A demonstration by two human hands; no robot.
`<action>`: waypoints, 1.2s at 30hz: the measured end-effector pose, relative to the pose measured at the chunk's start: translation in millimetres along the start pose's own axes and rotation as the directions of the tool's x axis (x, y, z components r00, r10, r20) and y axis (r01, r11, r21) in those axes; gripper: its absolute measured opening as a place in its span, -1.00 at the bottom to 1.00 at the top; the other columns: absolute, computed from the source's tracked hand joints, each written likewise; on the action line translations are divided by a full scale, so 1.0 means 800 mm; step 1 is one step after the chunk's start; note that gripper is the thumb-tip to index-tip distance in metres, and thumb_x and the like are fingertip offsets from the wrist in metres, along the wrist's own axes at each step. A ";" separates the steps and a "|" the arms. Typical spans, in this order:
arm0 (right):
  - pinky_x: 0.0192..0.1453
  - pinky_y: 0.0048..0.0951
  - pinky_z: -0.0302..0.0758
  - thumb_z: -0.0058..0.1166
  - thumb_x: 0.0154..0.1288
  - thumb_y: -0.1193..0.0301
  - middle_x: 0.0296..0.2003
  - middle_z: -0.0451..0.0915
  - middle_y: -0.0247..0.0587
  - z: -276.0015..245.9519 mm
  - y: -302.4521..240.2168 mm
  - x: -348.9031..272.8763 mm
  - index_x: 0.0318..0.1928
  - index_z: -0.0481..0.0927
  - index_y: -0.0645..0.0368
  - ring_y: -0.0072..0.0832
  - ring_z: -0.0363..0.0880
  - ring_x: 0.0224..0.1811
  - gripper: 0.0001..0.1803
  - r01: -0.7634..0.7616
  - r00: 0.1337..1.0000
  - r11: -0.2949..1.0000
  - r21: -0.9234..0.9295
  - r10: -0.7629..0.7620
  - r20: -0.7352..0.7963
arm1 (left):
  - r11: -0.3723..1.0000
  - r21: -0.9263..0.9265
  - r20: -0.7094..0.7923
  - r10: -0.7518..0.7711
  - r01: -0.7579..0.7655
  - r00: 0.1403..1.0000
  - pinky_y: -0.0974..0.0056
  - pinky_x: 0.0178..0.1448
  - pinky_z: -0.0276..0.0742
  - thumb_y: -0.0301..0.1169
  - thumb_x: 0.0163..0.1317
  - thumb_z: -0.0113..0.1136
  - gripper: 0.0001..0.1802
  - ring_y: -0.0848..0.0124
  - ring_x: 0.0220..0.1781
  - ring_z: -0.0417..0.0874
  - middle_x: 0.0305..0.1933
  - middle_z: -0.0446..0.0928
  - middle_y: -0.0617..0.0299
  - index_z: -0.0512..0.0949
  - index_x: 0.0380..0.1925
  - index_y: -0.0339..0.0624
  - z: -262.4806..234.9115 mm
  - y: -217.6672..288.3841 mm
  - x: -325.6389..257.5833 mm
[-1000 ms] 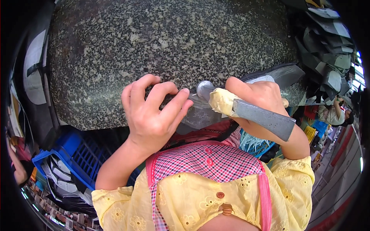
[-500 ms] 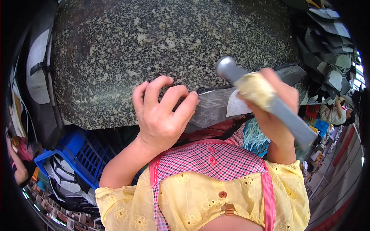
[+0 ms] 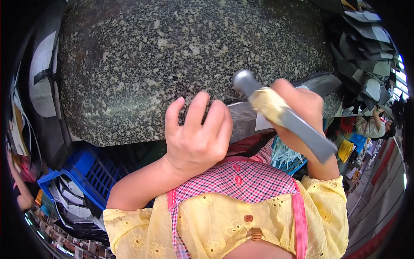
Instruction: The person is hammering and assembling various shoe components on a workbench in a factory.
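Note:
In my right hand (image 3: 304,105) is a metal hammer (image 3: 308,138), its middle wrapped in yellowish tape, raised above the near edge of a speckled stone slab (image 3: 172,52). Its round face points to the far left, its flat wedge end toward me. A dark grey sheet piece (image 3: 243,123) with a white patch lies along that edge, partly under the hammer and my right hand. My left hand (image 3: 198,136) has its fingers bent over the piece's left end. The thumb is hidden, and so is the exact grip.
A blue plastic crate (image 3: 92,172) with cut grey pieces stands at lower left. A blue basket (image 3: 297,166) of pale strips is below the slab's right side. Dark sheets pile up at far right (image 3: 366,56), and others (image 3: 43,82) line the left. Other people are at both sides.
My left hand has slid to the right and toward me along the piece, its fingers closer together. The hammer has shifted left with my right hand.

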State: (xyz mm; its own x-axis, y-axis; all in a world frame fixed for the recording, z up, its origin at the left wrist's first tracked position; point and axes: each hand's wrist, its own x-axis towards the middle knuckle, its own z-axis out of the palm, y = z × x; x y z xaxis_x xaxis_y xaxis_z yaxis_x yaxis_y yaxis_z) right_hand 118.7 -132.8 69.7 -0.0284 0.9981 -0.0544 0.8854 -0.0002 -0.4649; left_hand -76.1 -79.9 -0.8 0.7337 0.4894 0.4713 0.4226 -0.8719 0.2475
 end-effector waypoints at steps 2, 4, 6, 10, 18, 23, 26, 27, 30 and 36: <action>-0.53 -0.24 0.40 0.29 -0.05 0.44 -0.65 0.47 -0.14 0.004 -0.006 -0.010 -0.37 0.47 0.12 -0.13 0.54 -0.60 -0.75 -0.033 0.995 0.996 0.088 0.041 -0.094 | 0.999 0.039 0.003 0.022 -0.022 1.000 0.03 0.07 0.31 -0.38 -0.10 0.19 -0.87 0.29 -0.12 0.58 -0.32 0.51 0.31 0.60 -0.48 -0.12 -0.003 0.001 0.000; -0.55 -0.23 0.39 0.29 0.00 0.43 -0.66 0.47 -0.14 0.011 -0.019 -0.015 -0.38 0.44 0.11 -0.12 0.54 -0.61 -0.75 -0.024 0.991 0.999 -0.047 0.030 0.134 | 0.998 -0.069 0.076 -0.007 0.012 0.997 0.06 0.09 0.32 -0.39 -0.09 0.27 -0.79 0.28 -0.05 0.56 -0.26 0.55 0.33 0.63 -0.37 -0.12 -0.008 0.000 0.000; -0.56 -0.24 0.39 0.31 0.00 0.41 -0.65 0.48 -0.14 0.010 -0.023 -0.011 -0.38 0.41 0.11 -0.12 0.56 -0.59 -0.72 -0.073 0.989 0.991 -0.108 0.086 0.122 | 0.971 -0.232 0.042 -0.053 0.062 0.998 0.11 0.02 0.36 -0.42 -0.15 0.39 -0.75 0.22 -0.08 0.54 -0.29 0.54 0.31 0.64 -0.37 -0.09 -0.004 -0.014 -0.011; -0.58 -0.29 0.45 0.22 0.08 0.31 -0.62 0.51 -0.18 0.003 -0.011 -0.002 -0.38 0.37 0.07 -0.23 0.58 -0.60 -0.74 0.010 0.999 0.998 -0.063 -0.008 0.031 | 0.940 -0.259 0.068 -0.211 0.222 0.975 0.09 0.02 0.36 -0.36 -0.19 0.51 -0.69 0.15 -0.01 0.51 -0.25 0.56 0.29 0.61 -0.39 -0.09 -0.011 -0.014 -0.022; -0.41 -0.19 0.55 0.21 0.19 0.28 -0.52 0.60 -0.09 0.001 -0.002 -0.008 -0.30 0.44 0.12 -0.06 0.63 -0.47 -0.75 -0.055 0.993 0.993 -0.109 0.066 0.102 | 0.954 -0.233 0.103 -0.166 0.187 0.981 0.09 0.00 0.32 -0.30 -0.24 0.49 -0.64 0.20 -0.01 0.47 -0.25 0.51 0.36 0.47 -0.47 0.01 -0.007 -0.021 -0.004; -0.24 -0.43 0.54 0.22 0.22 0.47 -0.36 0.65 -0.20 -0.018 0.100 -0.068 -0.08 0.56 0.15 -0.38 0.66 -0.33 -0.76 -0.260 0.920 0.959 0.111 0.281 -0.275 | 0.988 -0.145 0.301 -0.012 0.059 0.953 0.10 -0.13 0.50 -0.32 -0.09 0.39 -0.49 0.19 -0.12 0.57 -0.26 0.52 0.18 0.52 -0.06 -0.05 0.000 0.041 0.068; 0.05 -0.54 0.46 0.18 0.25 0.60 -0.17 0.62 -0.24 -0.014 0.163 -0.105 0.01 0.54 0.35 -0.55 0.55 -0.12 -0.70 -0.163 0.846 0.912 0.376 0.326 -0.423 | 0.935 -0.351 0.405 0.113 0.040 0.907 0.05 -0.13 0.57 -0.40 0.07 0.24 -0.59 0.11 -0.11 0.57 -0.25 0.49 0.08 0.50 -0.01 -0.02 0.044 0.047 0.097; 0.04 -0.52 0.47 0.16 0.27 0.59 -0.18 0.62 -0.20 -0.014 0.181 -0.113 0.00 0.54 0.36 -0.54 0.54 -0.12 -0.71 -0.100 0.846 0.958 0.269 0.224 -0.484 | 0.958 -0.283 0.396 0.072 0.047 0.916 0.05 -0.13 0.57 -0.40 0.07 0.24 -0.59 0.11 -0.11 0.57 -0.25 0.49 0.08 0.50 -0.01 -0.02 0.024 0.017 0.102; -0.08 -0.55 0.40 0.11 0.30 0.52 -0.30 0.53 -0.27 -0.028 0.207 -0.127 -0.03 0.51 0.25 -0.60 0.47 -0.22 -0.76 -0.326 0.793 0.939 0.109 0.334 -0.509 | 0.964 -0.235 0.359 -0.036 0.127 0.933 0.14 -0.03 0.56 -0.51 0.00 0.25 -0.51 0.14 -0.06 0.58 -0.20 0.52 0.11 0.58 0.00 0.13 -0.086 -0.088 0.115; 0.01 -0.34 0.46 0.15 0.19 0.57 -0.26 0.53 -0.07 -0.004 0.234 -0.079 -0.04 0.52 0.23 -0.19 0.55 -0.17 -0.70 -0.305 0.789 0.952 -0.017 0.243 -0.565 | 0.637 -0.167 -0.182 -0.770 0.752 0.612 0.39 -0.21 0.40 -0.51 0.00 0.33 -0.36 0.54 -0.38 0.41 -0.42 0.47 0.35 0.53 0.19 -0.06 -0.275 -0.363 -0.061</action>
State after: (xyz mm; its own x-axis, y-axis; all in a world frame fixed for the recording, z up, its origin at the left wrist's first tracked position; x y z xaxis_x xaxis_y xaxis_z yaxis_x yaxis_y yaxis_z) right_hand 287.6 -196.1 -11.0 0.4545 0.8219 0.3434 0.8596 -0.3036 -0.4109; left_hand -351.3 145.4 90.6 0.0269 0.9674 0.2520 0.7326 -0.1906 0.6534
